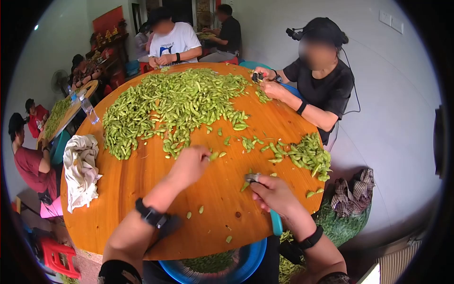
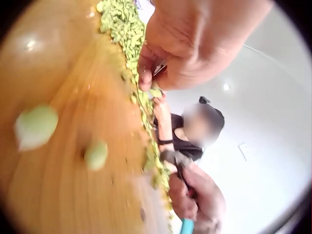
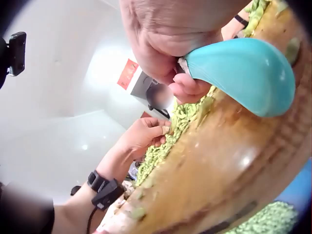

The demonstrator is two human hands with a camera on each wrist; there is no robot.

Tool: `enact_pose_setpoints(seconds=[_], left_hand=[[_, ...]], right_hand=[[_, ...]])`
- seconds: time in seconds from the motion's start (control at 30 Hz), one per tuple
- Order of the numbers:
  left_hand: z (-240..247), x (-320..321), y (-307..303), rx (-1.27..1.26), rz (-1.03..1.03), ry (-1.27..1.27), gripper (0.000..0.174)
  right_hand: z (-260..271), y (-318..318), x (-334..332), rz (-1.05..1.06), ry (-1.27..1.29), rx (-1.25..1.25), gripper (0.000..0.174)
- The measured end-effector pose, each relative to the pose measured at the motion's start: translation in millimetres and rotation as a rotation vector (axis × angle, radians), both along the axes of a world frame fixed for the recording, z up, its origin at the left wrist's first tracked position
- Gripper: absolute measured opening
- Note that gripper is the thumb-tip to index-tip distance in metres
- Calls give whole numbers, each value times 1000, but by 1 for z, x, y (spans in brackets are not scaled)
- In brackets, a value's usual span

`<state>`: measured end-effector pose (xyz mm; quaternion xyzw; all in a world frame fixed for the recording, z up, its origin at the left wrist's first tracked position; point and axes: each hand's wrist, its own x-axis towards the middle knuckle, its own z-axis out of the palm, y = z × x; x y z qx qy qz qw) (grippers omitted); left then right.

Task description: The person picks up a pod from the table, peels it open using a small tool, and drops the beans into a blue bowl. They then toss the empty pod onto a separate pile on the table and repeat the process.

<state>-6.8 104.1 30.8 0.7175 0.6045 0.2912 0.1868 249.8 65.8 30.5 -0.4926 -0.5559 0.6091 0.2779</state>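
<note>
My left hand (image 1: 190,165) reaches over the middle of the table, thumb and fingers pinching a green soybean pod (image 1: 213,155). In the left wrist view only a green bit shows at its fingertips. To the right, my right hand (image 1: 276,195) grips a tool with a broad, rounded turquoise handle (image 3: 243,73). A dark grey end (image 1: 252,177) of it shows by the thumb, a green pod (image 1: 244,187) beside it. My curled fingers hide the tool's middle part. Beyond both hands lies a large heap of soybean pods (image 1: 175,102).
The round wooden table (image 1: 156,194) carries a smaller pod pile (image 1: 309,156) at right, a white cloth (image 1: 81,165) and a bottle (image 1: 88,110) at left. A blue basin (image 1: 257,258) sits under the near edge. Across from me, a person in black (image 1: 326,75) handles pods.
</note>
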Motion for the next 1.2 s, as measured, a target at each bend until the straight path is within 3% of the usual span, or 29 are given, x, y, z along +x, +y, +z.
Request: enact_pose_setpoints(seconds=[0.03,0.07,0.13,0.23,0.4,0.47,0.7,0.77,0.9,1.0,1.1,1.2], left_hand=[[9,12,-21,-145,-23,-189,19],[10,19,-37,-150,-28,-182,19],[5,29,-63,-259,-93,-593,29],[-8,29,-83,-176,-201,-532,35],[-14,33,-98,45,-209,-406,36],[-10,35,-104,157,-191,-194,40],[-17,37,-108,208,-181,-164,43],[-19,36,-108,190,-157,-188,41],[-28,33,-104,285,-150,-97,38],[-26,30,-103,266,-140,-73,37],[-29,21,-94,95,-170,-306,33],[-37,14,-86,-213,-218,-707,36]], right_hand=[[0,-1,-7,-8,7,-6,17],[1,-2,-14,23,119,-58,18],[-2,-7,-26,61,249,-125,17],[-1,-20,-36,99,309,-145,15],[-1,-40,-44,77,250,-94,16],[0,-45,-44,92,220,-81,15],[-2,-58,-53,13,235,-47,11],[-18,-57,-60,-44,198,217,10],[-26,-54,-69,-109,223,154,11],[-20,-48,-70,-130,306,-38,12],[-22,-36,-67,-82,337,-140,12],[-21,-28,-64,-60,364,-241,11]])
